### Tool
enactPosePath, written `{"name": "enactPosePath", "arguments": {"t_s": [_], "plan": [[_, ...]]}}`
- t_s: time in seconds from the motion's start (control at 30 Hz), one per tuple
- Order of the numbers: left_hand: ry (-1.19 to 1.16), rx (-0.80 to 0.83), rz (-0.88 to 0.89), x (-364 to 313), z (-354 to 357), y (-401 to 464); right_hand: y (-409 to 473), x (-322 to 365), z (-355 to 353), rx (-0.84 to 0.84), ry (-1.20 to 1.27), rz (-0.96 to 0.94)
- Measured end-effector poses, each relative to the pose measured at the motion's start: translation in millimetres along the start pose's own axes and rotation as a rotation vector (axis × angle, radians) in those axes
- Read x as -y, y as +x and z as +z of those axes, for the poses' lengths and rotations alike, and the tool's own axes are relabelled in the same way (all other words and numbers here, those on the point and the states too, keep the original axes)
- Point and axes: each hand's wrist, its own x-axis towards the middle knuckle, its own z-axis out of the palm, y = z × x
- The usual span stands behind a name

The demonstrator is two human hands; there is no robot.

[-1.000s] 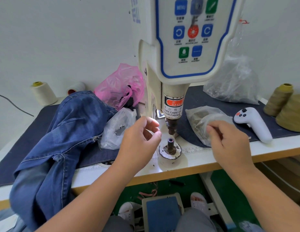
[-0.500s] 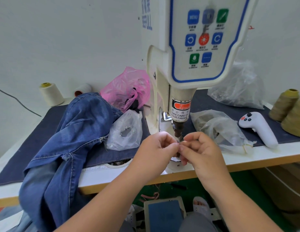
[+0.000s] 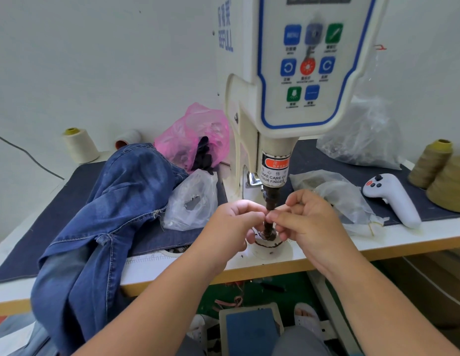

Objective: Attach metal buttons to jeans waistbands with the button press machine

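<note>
Button press machine (image 3: 298,73): left hand (image 3: 234,227), right hand (image 3: 308,219) fingertips meet at die; grip contents hidden.

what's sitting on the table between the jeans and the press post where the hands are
In the head view, a clear plastic bag with a torn hole lies between the jeans and the press post.
</note>
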Motion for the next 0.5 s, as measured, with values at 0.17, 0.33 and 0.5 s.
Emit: {"name": "enactPosePath", "arguments": {"t_s": [0.17,0.33,0.5], "plan": [[-0.045,-0.005,-0.033,-0.7,0.7,1.2,1.2,1.6,1.8,0.007,0.036,0.033],[-0.095,-0.008,-0.041,-1.7,-0.5,2.7,-1.4,3.2,3.0,0.035,0.151,0.031],[-0.072,-0.018,-0.05,-0.5,-5.0,2.0,-6.1,5.3,3.7,0.018,0.238,0.045]]}}
